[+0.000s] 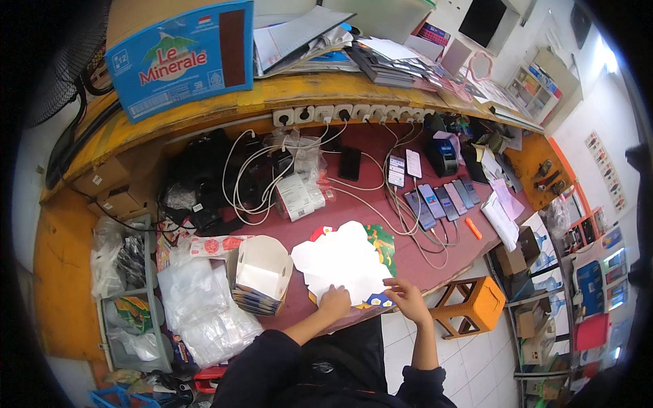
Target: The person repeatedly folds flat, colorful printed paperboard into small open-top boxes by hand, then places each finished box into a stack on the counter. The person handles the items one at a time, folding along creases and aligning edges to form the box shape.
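Observation:
A flat, unfolded paper food box (345, 253) lies white side up near the table's front edge. Colourful printed pieces, green, red and blue, show from beneath it. My left hand (334, 303) rests on its near part, fingers curled against the paper. At the near right edge, my right hand (406, 300) has its fingers bent around a flap, thumb partly hidden. Just left of the sheet stands a nested stack of folded paper boxes (260, 273), open at the top, with neither hand touching it.
Clear plastic bags (197, 309) lie at the left beside a grey crate (157, 319). Several phones (430, 201) with white cables lie at the right, near an orange marker (473, 228). A power strip (324, 114) runs below the shelf. An orange stool (469, 306) stands right of the table.

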`<action>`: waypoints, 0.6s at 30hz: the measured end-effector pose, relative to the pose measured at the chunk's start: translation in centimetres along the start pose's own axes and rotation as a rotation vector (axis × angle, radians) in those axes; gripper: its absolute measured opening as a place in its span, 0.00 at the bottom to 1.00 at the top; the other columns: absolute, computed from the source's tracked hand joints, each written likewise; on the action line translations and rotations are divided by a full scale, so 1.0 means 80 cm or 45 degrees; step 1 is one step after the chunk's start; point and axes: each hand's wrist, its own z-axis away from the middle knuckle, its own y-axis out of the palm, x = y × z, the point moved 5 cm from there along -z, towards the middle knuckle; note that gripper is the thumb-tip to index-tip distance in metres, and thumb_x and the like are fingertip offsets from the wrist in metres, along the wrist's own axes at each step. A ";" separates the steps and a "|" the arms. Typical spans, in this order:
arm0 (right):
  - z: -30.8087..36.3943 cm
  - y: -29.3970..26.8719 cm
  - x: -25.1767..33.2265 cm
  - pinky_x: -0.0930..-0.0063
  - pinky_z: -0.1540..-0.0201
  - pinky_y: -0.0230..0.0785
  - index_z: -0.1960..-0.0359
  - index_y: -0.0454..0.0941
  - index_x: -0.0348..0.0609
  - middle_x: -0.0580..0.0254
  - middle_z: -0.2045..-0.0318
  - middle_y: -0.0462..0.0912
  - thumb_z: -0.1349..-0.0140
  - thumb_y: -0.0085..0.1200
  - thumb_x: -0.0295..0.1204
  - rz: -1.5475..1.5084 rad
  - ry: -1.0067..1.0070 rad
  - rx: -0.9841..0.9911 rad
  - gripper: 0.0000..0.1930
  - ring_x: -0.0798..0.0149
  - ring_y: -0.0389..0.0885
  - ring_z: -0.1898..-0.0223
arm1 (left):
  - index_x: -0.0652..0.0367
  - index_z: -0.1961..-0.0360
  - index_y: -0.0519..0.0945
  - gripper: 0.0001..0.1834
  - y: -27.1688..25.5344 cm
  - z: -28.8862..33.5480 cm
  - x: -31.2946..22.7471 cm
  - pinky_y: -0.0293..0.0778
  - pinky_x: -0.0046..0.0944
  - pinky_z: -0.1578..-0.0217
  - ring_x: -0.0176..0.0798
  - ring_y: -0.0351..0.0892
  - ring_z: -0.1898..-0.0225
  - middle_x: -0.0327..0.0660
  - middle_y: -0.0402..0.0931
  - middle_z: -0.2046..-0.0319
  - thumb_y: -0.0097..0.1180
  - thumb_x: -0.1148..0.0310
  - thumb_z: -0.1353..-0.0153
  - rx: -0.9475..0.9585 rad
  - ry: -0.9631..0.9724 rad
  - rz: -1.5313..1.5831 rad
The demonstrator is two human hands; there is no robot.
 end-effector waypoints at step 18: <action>0.035 -0.006 0.010 0.68 0.51 0.68 0.53 0.77 0.40 0.52 0.54 0.78 0.48 0.60 0.25 0.121 -0.034 -0.468 0.18 0.56 0.76 0.51 | 0.55 0.66 0.82 0.12 -0.138 0.000 -0.014 0.72 0.51 0.62 0.53 0.77 0.63 0.48 0.79 0.66 0.51 0.61 0.41 -0.261 0.032 0.573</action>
